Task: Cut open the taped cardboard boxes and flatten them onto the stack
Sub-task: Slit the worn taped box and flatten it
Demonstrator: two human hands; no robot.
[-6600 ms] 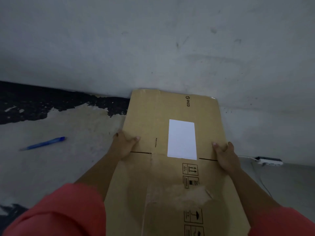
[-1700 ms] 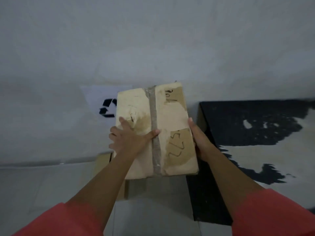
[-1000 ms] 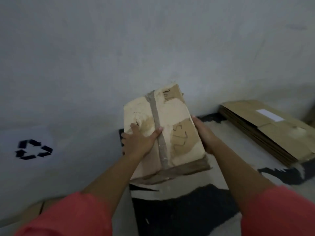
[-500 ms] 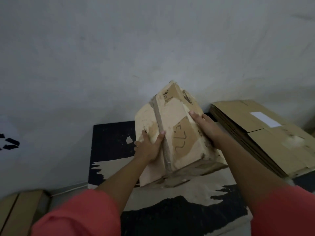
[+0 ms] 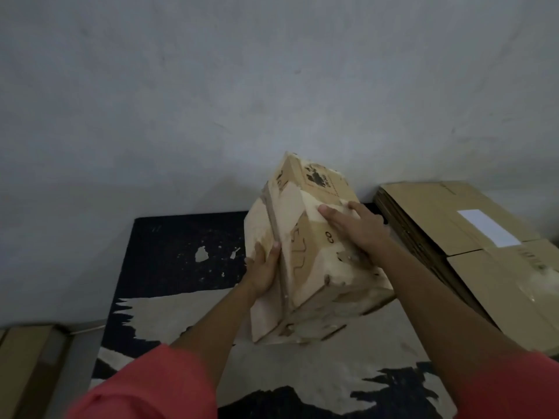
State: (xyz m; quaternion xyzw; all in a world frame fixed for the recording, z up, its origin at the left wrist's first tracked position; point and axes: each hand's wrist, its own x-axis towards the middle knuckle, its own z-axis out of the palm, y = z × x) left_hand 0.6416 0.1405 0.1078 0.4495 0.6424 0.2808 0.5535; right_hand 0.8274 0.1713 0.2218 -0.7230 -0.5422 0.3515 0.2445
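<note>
A worn, pale taped cardboard box (image 5: 314, 267) hangs tilted in the air over a black and beige floor mat (image 5: 181, 255), between both my hands. Its grey tape seam (image 5: 276, 237) runs down the face turned toward me. My left hand (image 5: 263, 270) grips the box's left side, with the thumb lying on the tape seam. My right hand (image 5: 354, 228) lies flat on the upper right face, fingers straight and spread. To the right, a stack of flattened brown boxes (image 5: 490, 261) lies on the floor, with a white label on its top sheet.
A grey wall (image 5: 272, 101) stands close behind the box and the stack. Another piece of brown cardboard (image 5: 24, 370) sits at the lower left edge, beside the mat.
I have carried the box to the right, from beside the recycling sign to over the mat. It has tilted further, and my right hand has moved up onto its upper face.
</note>
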